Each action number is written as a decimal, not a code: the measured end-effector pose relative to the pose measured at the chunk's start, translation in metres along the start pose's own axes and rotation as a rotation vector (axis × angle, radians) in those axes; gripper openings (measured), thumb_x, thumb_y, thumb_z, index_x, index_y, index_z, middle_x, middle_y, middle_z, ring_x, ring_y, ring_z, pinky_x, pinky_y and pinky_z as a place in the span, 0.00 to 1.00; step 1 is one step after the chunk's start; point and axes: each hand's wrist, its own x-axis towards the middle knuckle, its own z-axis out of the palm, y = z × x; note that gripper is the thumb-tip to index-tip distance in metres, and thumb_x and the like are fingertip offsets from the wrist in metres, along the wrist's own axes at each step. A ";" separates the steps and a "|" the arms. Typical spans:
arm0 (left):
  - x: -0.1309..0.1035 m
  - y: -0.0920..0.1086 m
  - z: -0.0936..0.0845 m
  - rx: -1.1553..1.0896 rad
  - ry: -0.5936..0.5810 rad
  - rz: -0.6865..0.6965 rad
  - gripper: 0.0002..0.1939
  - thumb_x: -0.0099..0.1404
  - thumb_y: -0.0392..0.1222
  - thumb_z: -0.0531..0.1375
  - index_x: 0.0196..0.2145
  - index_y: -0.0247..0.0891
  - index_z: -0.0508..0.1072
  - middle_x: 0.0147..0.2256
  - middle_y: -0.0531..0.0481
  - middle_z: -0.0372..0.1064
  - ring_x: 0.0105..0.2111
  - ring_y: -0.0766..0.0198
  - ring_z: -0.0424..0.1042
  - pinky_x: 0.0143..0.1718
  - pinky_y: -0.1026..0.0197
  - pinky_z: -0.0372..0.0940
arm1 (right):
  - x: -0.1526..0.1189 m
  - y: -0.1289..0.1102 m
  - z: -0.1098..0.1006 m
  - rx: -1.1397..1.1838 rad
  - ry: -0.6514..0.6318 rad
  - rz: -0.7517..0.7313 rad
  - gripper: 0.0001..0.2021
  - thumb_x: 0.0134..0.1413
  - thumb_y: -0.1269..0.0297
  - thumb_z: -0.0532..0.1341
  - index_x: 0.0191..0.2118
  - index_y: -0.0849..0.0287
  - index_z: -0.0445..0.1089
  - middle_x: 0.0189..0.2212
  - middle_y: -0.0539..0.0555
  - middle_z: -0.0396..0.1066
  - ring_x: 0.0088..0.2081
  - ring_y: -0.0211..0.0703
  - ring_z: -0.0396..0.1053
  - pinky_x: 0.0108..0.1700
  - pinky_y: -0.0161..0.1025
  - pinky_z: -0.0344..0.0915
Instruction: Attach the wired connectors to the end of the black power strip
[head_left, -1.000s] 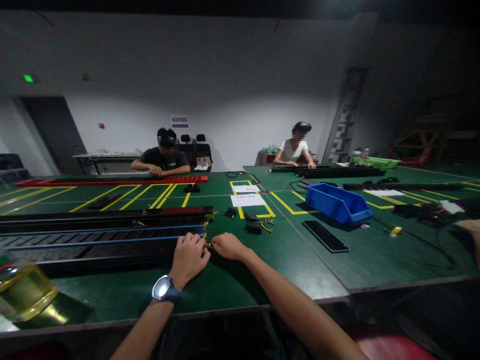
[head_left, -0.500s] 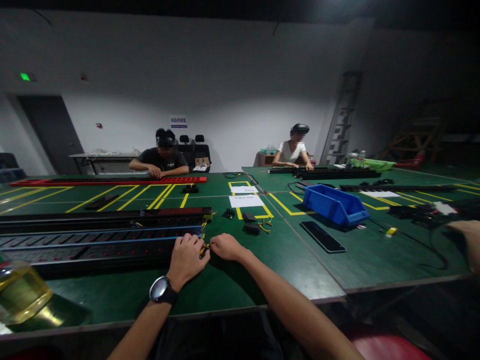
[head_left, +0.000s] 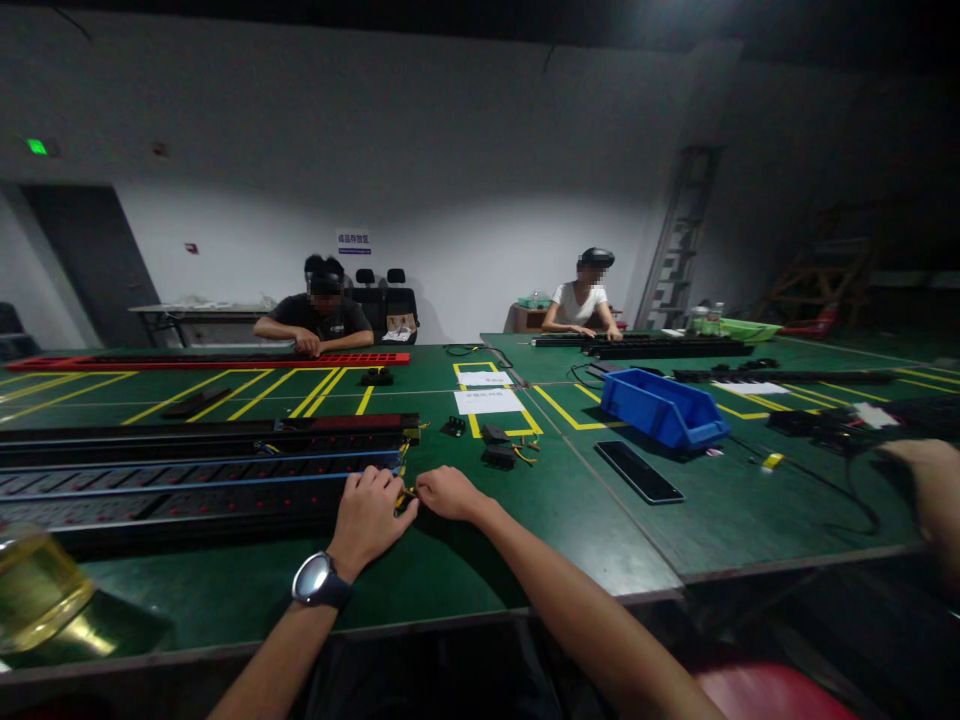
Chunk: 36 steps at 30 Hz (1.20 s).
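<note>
Along the left of the green table lies a long black slotted strip (head_left: 225,495) with red dots and a blue edge. My left hand (head_left: 371,518), with a watch on its wrist, is curled over the strip's right end, thumb pointing at the yellow wires (head_left: 407,494) that come out there. My right hand (head_left: 450,493) is closed in a pinch on those wires, close to the left thumb. The fingertips partly hide the wires and whatever they join. Behind this strip lies another long black bar (head_left: 210,430).
Black switch-like parts (head_left: 497,450) with yellow leads lie beyond my right hand. To the right are a phone (head_left: 639,471) and a blue bin (head_left: 664,410). A bottle of yellow liquid (head_left: 41,590) stands near left. Two people work across the table; another person's arm (head_left: 926,490) enters at right.
The whole view has shifted slightly, so things sit a little further left. Both hands stay at the strip's end with the wires; only small finger movement shows.
</note>
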 end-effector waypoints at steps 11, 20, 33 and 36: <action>0.000 -0.001 0.001 -0.007 0.017 0.008 0.16 0.70 0.52 0.58 0.35 0.39 0.79 0.38 0.42 0.77 0.43 0.48 0.70 0.43 0.47 0.59 | -0.001 0.000 -0.003 0.039 0.005 0.001 0.15 0.67 0.67 0.54 0.39 0.55 0.79 0.41 0.55 0.81 0.41 0.44 0.76 0.40 0.35 0.58; 0.000 0.000 -0.003 -0.031 0.002 0.004 0.15 0.70 0.51 0.57 0.35 0.39 0.78 0.38 0.42 0.77 0.43 0.49 0.70 0.43 0.48 0.59 | -0.002 -0.002 -0.006 0.033 0.001 0.002 0.15 0.67 0.67 0.54 0.39 0.56 0.79 0.41 0.56 0.81 0.41 0.44 0.76 0.40 0.35 0.57; 0.000 0.000 0.001 -0.003 -0.017 -0.022 0.09 0.66 0.41 0.57 0.35 0.39 0.78 0.37 0.41 0.75 0.43 0.48 0.69 0.44 0.47 0.59 | -0.001 -0.001 -0.004 0.026 -0.017 0.010 0.16 0.68 0.67 0.53 0.41 0.55 0.80 0.43 0.56 0.81 0.42 0.44 0.76 0.42 0.34 0.60; 0.000 0.002 0.000 0.003 -0.016 -0.041 0.08 0.65 0.42 0.58 0.36 0.39 0.77 0.38 0.41 0.75 0.43 0.48 0.69 0.44 0.48 0.58 | 0.000 0.000 -0.002 0.036 -0.009 -0.002 0.17 0.67 0.68 0.53 0.41 0.55 0.80 0.43 0.56 0.81 0.42 0.44 0.76 0.41 0.34 0.60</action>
